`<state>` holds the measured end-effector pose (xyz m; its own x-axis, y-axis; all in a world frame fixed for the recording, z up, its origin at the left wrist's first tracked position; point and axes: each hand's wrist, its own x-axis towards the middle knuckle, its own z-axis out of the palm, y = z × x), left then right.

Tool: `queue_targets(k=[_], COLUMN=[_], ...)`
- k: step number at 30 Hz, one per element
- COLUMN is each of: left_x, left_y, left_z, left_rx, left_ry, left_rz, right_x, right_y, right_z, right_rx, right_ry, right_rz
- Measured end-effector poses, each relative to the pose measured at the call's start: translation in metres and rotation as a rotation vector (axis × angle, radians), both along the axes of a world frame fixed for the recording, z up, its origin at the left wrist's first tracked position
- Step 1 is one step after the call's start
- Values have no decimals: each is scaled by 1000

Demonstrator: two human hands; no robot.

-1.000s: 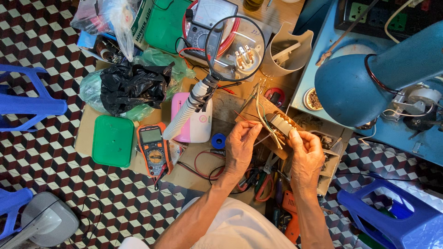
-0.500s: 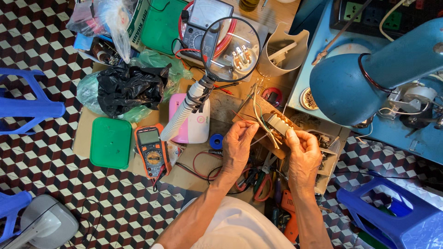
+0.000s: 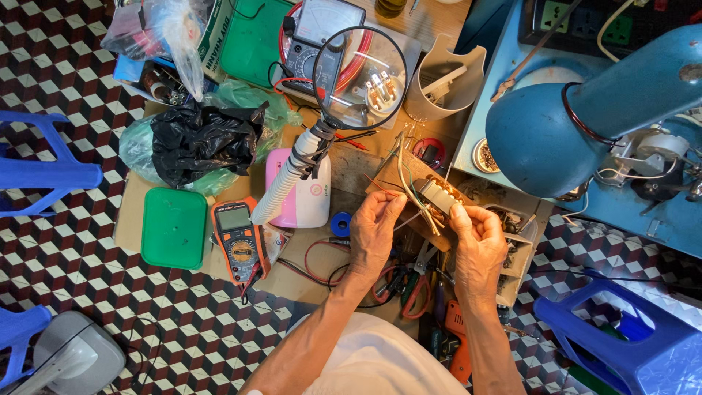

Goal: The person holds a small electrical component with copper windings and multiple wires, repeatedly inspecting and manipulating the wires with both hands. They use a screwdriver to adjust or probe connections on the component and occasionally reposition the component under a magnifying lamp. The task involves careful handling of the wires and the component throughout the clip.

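1. While both hands work above the middle of the worktop (image 3: 307, 274), the small wound part (image 3: 437, 196) is held up between them, just off the surface and in front of the brown board beneath it.
2. The left hand (image 3: 374, 232) is closed, its fingertips pinched on the thin pale wires (image 3: 404, 175) that rise from the left side of the part.
3. The right hand (image 3: 479, 241) is closed on the part itself, thumb and fingers clamping its right end.
4. Judgement: the step in hand appears to be sorting or straightening the wire leads. To do it well, the right hand should grip the body firmly and not the windings, while the left draws one lead at a time, close to its root, without sharp bends.
5. The magnifier (image 3: 358, 77) on its flexible arm stands far and to the left of the part, not over it; the work is not being viewed through it.
6. The blue lamp (image 3: 556, 139) hangs to the right, near the work.
7. An orange meter (image 3: 240, 241) and a green box (image 3: 174, 228) lie to the left, well apart from the hands; pliers and a cable lie near, beneath the wrists.
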<state>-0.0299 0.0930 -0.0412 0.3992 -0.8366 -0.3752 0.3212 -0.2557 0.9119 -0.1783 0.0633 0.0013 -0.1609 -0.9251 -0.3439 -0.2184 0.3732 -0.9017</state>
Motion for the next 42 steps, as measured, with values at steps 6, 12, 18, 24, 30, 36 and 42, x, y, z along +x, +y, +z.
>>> queue_targets(k=[6,12,18,24,30,36,42], left_x=[0,0,-1,3,-3,-10,-11], left_y=[-1,0,2,4,5,6,6], left_z=[-2,-4,-1,0,7,10,10], left_rx=[1,-7,-19,46,66,66,104], left_ry=[5,-1,61,168,245,306,380], left_rz=[0,10,10,-50,-96,-119,-162], right_x=[0,0,-2,2,8,7,7], right_y=[-1,-1,6,38,41,44,46], right_z=[-1,-4,6,9,3,7,6], right_rx=[-11,-15,26,-29,70,16,37], right_ry=[8,1,4,6,-116,-127,-149], right_rz=[1,3,-30,-131,-154,-115,-125])
